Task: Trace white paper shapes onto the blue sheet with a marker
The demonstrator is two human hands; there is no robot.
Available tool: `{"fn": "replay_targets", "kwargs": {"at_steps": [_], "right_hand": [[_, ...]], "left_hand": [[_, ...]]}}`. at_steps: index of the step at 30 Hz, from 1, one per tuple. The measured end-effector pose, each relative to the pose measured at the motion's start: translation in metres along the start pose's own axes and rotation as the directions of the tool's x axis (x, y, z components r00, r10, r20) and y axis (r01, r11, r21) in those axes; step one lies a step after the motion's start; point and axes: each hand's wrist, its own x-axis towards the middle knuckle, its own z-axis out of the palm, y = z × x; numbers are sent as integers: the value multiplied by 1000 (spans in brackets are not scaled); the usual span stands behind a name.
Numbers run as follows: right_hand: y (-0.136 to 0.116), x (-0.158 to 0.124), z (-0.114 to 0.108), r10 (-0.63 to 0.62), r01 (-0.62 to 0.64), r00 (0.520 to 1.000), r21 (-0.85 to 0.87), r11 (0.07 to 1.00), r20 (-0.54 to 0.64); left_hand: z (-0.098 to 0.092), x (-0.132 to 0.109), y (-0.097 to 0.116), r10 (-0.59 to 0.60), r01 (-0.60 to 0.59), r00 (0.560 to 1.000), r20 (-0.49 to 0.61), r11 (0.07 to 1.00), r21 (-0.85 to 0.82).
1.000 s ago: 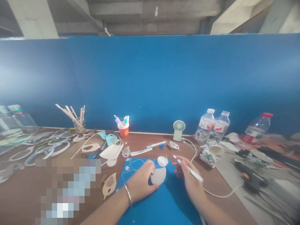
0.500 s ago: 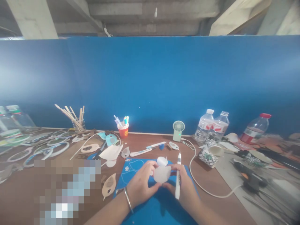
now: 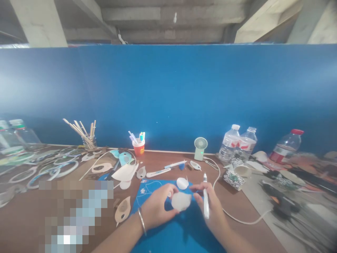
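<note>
A rounded white cut-out piece [image 3: 181, 201] is gripped at its left edge between the thumb and fingers of my left hand [image 3: 159, 204]. My right hand [image 3: 210, 202] holds a white marker pen [image 3: 205, 200] upright, its tip end pointing away from me. The right thumb and forefinger are a little apart from the white piece. Beyond the piece, a smaller white oval cut-out [image 3: 182, 183] lies on the blue mat [image 3: 172, 232]. A small white round bit [image 3: 169, 194] shows beside my left fingers.
Leaf-shaped cut-outs [image 3: 123, 210] and a utility knife [image 3: 158, 172] lie around the mat. Behind stand a red cup of pens [image 3: 138, 147] and a small green fan [image 3: 200, 148]. Its white cable [image 3: 243, 222] loops past the right hand. Plastic bottles [image 3: 229, 142] stand at the back right.
My right hand has drawn away to the right from the white piece, taking the marker with it. The left hand still holds the piece, now slightly lower in view.
</note>
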Motion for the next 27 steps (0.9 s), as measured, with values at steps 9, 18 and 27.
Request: {"fn": "replay_targets", "kwargs": {"at_steps": [9, 18, 27], "right_hand": [[-2, -6, -1, 23, -47, 992, 201, 978, 121], [-11, -8, 0, 27, -74, 985, 277, 958, 170], [-12, -2, 3, 134, -187, 974, 319, 929, 180]], "left_hand": [[4, 1, -8, -41, 36, 993, 115, 998, 45], [6, 6, -13, -99, 101, 994, 50, 994, -51], [8, 8, -16, -130, 121, 990, -58, 983, -138]]}}
